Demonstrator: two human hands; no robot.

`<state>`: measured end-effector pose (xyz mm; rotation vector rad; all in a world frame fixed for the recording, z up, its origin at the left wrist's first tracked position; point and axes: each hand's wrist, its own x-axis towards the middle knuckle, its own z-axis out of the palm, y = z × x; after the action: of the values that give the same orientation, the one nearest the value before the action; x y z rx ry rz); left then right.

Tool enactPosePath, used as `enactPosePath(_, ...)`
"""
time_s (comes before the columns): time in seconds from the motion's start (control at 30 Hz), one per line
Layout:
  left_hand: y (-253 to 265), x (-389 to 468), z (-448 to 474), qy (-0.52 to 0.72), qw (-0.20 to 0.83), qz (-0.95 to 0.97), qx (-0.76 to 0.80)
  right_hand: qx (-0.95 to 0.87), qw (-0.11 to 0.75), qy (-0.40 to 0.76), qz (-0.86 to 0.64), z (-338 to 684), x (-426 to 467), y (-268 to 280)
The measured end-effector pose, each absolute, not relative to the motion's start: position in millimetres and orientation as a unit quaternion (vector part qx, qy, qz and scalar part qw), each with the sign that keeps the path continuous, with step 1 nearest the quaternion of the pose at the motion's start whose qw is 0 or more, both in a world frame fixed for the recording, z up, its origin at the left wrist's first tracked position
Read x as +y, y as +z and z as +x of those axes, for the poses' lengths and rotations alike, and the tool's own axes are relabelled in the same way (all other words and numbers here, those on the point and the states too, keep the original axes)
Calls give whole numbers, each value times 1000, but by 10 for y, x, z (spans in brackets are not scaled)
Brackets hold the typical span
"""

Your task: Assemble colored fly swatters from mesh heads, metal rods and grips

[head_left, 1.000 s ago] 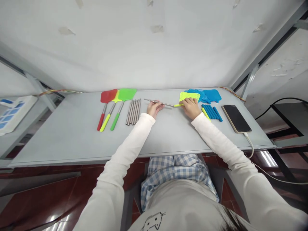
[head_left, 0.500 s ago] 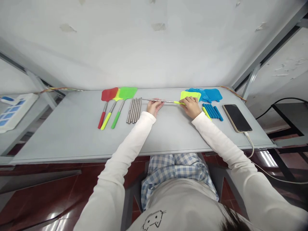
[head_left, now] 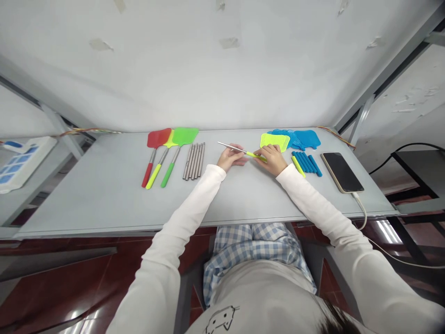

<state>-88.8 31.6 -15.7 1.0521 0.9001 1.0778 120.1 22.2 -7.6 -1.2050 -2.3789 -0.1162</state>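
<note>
Between my hands is a metal rod [head_left: 223, 144] with a yellow grip [head_left: 251, 154] on its right end, held slanting down to the right above the table. My left hand [head_left: 229, 158] is closed around the rod's middle, its fingers partly behind it. My right hand [head_left: 273, 160] grasps the yellow grip, covering part of it. Just beyond the right hand lie a yellow mesh swatter head [head_left: 274, 140] and several blue swatter heads [head_left: 308, 138]. Beside it are several blue grips [head_left: 306, 162] and a loose yellow grip [head_left: 298, 166]. Several bare metal rods [head_left: 193, 161] lie left of my left hand.
Red [head_left: 159, 138], yellow [head_left: 156, 172] and green [head_left: 185, 135] fly swatters lie at the left of the grey table [head_left: 114, 199]. A phone [head_left: 342, 171] on a charging cable [head_left: 362, 211] lies at the right. A wall stands behind the table.
The rod has gone from nearly level to slanting down to the right, and it has shifted slightly nearer to me. My left hand has moved rightward, closer to my right hand.
</note>
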Motion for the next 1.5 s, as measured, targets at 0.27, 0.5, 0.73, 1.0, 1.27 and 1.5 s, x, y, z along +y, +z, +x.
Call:
enactPosePath(0.27, -148, 270, -830, 395, 609, 556, 405, -871, 273, 6, -408, 1185, 186, -43)
enactPosePath(0.5, -90, 245, -826, 454, 612, 509, 402, -779, 252, -47, -572, 1334, 341, -139)
enactPosePath(0.73, 39, 226, -889, 443, 661, 494, 350, -746, 208, -46, -631, 1473, 449, -324)
enactPosePath(1.0, 35, 234, -941, 444, 548, 569, 424, -750, 209, -93, -620, 1396, 348, -149)
enactPosePath(1.27, -94, 167, -886, 433, 310, 687, 494, -670, 370, -85, -638, 1566, 314, 163)
enactPosePath(1.5, -63, 69, -857, 371, 166, 770, 491, -413, 704, 212, -537, 1692, 436, 193)
